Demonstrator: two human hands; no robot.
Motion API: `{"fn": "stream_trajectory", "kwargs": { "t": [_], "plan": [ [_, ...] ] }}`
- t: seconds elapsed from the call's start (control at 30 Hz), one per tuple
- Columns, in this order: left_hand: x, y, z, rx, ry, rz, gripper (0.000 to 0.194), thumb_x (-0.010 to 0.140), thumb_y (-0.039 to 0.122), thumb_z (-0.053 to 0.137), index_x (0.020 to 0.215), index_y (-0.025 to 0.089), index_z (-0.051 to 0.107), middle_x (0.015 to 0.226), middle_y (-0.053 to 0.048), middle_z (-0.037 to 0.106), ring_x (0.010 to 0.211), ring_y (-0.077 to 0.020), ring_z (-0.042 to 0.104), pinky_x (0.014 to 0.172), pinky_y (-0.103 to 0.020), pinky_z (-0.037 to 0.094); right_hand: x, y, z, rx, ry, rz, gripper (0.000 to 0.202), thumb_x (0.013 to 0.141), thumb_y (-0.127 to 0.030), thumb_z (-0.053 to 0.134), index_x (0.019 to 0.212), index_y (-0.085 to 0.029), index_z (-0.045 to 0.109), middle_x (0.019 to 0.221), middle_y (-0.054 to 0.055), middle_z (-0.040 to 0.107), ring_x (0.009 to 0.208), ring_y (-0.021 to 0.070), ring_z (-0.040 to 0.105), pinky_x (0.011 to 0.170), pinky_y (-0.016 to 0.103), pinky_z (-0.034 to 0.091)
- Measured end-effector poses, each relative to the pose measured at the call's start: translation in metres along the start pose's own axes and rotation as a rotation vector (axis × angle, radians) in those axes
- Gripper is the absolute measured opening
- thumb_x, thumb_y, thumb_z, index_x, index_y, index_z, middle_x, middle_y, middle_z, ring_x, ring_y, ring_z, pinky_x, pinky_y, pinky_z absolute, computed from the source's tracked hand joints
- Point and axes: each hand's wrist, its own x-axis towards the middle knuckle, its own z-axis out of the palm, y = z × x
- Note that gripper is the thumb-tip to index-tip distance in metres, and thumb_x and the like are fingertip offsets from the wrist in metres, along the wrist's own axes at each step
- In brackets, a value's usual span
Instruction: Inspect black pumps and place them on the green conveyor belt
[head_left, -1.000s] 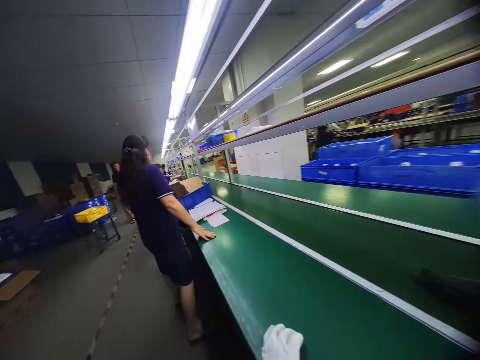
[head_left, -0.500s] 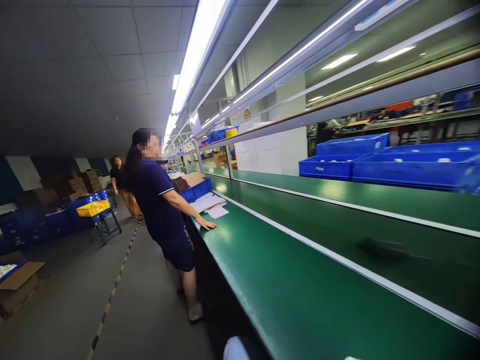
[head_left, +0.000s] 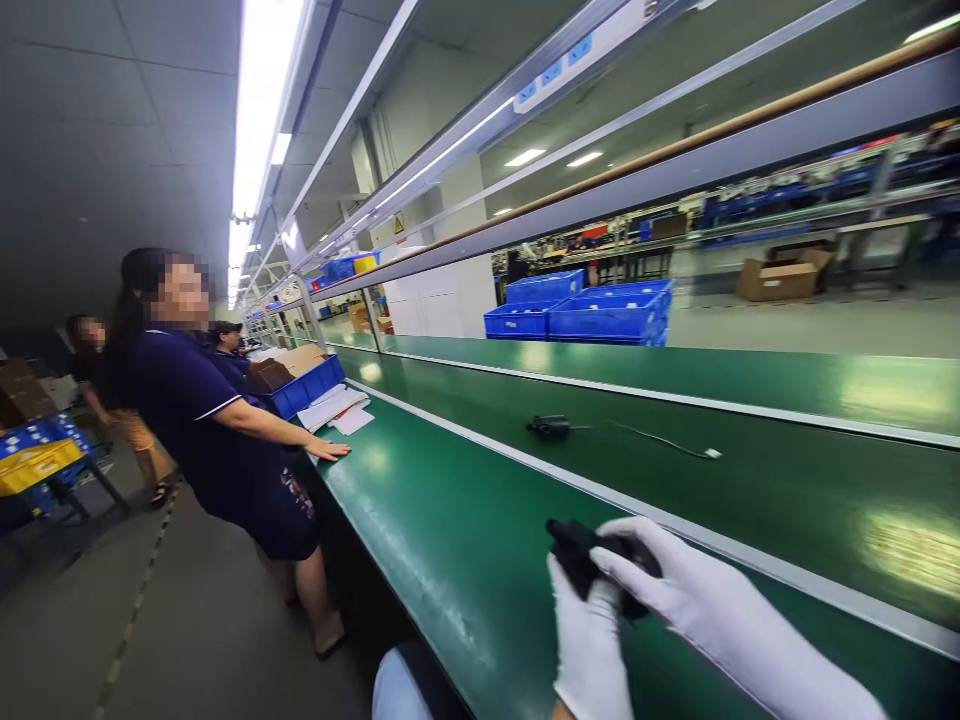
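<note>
At far left a yellow bin point(head_left: 34, 466) sits on a cart. A co-worker point(head_left: 202, 420) in dark blue stands at the green bench point(head_left: 450, 540), one palm point(head_left: 330, 451) flat on it, just short of some papers point(head_left: 336, 408) and a blue crate point(head_left: 304, 388). Further right, on the belt point(head_left: 750, 480), lies a black device with a thin cable point(head_left: 551, 427); blue trays point(head_left: 592, 310) stand behind. Low in the middle, the left hand point(head_left: 589, 640), in a white glove, curls under a small black part point(head_left: 581, 555) held above the bench. The right hand point(head_left: 675, 590), also gloved, wraps its fingers over the part's far end, which looks rounded, though much is hidden.
</note>
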Motion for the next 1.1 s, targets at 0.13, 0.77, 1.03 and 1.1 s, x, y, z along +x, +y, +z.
{"fn": "stream_trajectory", "kwargs": {
  "t": [0.13, 0.77, 1.03, 1.1],
  "plan": [
    [0.009, 0.017, -0.027, -0.105, 0.081, 0.037, 0.07, 0.085, 0.049, 0.073, 0.139, 0.018, 0.042, 0.14, -0.015, 0.06, 0.127, -0.0245, 0.061, 0.113, -0.039, 0.047, -0.02, -0.014, 0.023, 0.024, -0.077, 0.136, 0.081, 0.079, -0.072, 0.05, 0.135, -0.014, 0.047, 0.132, 0.021, 0.063, 0.121, 0.0351, 0.062, 0.106, 0.051, 0.049],
    [-0.017, 0.079, -0.005, -0.799, 0.192, -0.441, 0.043, 0.101, 0.048, 0.045, 0.115, 0.015, 0.068, 0.104, -0.008, 0.076, 0.106, -0.0197, 0.071, 0.103, -0.037, 0.058, -0.071, -0.051, -0.009, -0.149, -0.07, -0.117, 0.036, 0.096, -0.052, 0.046, 0.078, -0.026, 0.063, 0.073, 0.0, 0.066, 0.063, 0.0166, 0.06, 0.058, 0.028, 0.048],
    [-0.027, 0.081, -0.011, -0.807, -0.195, -0.509, 0.062, 0.08, 0.055, 0.075, 0.115, 0.005, 0.066, 0.101, -0.011, 0.073, 0.076, -0.0157, 0.066, 0.066, -0.024, 0.055, -0.079, -0.059, -0.016, -0.523, -0.077, -0.708, 0.044, 0.108, -0.041, 0.037, 0.072, -0.022, 0.053, 0.061, -0.003, 0.052, 0.049, 0.0103, 0.048, 0.045, 0.024, 0.033],
    [-0.028, 0.078, -0.016, -0.746, -0.263, -0.422, 0.061, 0.08, 0.056, 0.075, 0.115, 0.007, 0.068, 0.101, -0.009, 0.074, 0.073, -0.014, 0.065, 0.066, -0.024, 0.052, -0.077, -0.055, -0.012, -0.515, -0.098, -0.719, 0.044, 0.109, -0.04, 0.035, 0.072, -0.022, 0.052, 0.061, -0.004, 0.051, 0.05, 0.0103, 0.047, 0.046, 0.025, 0.032]
  ]
}}
